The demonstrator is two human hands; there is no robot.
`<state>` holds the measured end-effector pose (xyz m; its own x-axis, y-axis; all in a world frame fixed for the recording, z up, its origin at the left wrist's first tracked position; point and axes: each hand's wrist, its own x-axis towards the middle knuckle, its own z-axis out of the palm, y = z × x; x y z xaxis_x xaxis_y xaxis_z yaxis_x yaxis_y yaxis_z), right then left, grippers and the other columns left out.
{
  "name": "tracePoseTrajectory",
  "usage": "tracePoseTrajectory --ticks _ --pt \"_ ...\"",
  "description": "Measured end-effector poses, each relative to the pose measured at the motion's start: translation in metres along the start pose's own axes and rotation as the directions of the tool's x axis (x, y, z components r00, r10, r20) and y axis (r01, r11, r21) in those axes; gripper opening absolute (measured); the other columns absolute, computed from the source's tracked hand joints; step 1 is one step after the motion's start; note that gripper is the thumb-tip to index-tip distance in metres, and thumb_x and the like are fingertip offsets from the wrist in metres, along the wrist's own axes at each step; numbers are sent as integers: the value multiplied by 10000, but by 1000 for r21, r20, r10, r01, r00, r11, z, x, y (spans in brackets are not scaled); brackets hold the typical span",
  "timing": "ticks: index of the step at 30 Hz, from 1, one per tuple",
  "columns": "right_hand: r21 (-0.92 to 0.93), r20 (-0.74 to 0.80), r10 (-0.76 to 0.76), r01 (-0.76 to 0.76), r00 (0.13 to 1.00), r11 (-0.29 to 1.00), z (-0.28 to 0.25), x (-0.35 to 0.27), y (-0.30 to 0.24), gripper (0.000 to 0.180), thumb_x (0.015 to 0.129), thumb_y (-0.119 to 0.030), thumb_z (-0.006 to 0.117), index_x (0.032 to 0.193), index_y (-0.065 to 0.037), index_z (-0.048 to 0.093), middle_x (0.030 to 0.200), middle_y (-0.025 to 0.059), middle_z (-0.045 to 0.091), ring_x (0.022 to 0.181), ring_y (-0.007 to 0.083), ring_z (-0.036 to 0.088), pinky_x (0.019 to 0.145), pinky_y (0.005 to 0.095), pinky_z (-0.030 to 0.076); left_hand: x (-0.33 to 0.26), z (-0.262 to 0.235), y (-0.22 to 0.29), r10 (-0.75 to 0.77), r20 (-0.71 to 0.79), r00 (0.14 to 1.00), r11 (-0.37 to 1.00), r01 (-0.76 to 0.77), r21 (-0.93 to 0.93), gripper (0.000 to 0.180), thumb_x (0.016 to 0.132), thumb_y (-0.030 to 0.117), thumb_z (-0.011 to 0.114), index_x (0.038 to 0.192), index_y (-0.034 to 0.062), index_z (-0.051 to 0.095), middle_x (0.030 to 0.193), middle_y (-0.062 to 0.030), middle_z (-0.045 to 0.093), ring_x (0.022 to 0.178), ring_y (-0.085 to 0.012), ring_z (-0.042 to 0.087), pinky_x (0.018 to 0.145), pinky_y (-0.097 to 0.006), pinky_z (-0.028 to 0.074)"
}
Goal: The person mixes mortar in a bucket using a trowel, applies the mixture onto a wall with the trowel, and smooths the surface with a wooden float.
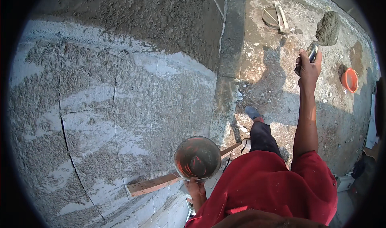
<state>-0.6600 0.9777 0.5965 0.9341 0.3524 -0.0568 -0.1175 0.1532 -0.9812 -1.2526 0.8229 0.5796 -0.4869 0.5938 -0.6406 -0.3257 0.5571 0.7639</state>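
Note:
My right hand (309,67) is stretched forward, its fingers closed round the dark handle of a trowel (312,50). Beyond the handle is a rough lump of wet grey mortar (328,28), covering whatever blade lies there. Low in the view, my left hand (196,190) grips the near rim of a round bowl (198,158). Grey mortar coats the bowl's inside, with orange showing through in streaks. The bowl is close to the wall (161,95), which has rough grey mortar over pale blocks, with darker, wetter-looking mortar (161,15) at the top.
A wooden beam (155,184) passes behind the bowl. On the rubble-strewn floor (257,73) stand an orange tub (350,80) at right and a round mortar-stained container (270,17) with a wooden strip (281,17) beside it. My foot (253,112) is near the wall's base.

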Motion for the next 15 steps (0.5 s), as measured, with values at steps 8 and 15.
tracePoseTrajectory --ticks 8,15 --pt "-324 374 15 115 927 939 320 -79 91 607 851 -153 721 1418 -73 519 1101 270 722 1044 476 695 894 527 543 -10 7 5 49 -35 998 999 -48 21 614 773 -66 571 1368 52 476 1207 -190 629 933 -325 719 636 -440 698" --pt "164 898 -274 315 344 935 224 -206 -67 622 944 -204 740 1473 -17 470 1158 241 708 1030 393 717 884 440 548 0 52 23 135 109 985 981 -118 -155 673 758 -101 556 1395 100 481 1241 -142 625 930 -296 702 648 -406 687"
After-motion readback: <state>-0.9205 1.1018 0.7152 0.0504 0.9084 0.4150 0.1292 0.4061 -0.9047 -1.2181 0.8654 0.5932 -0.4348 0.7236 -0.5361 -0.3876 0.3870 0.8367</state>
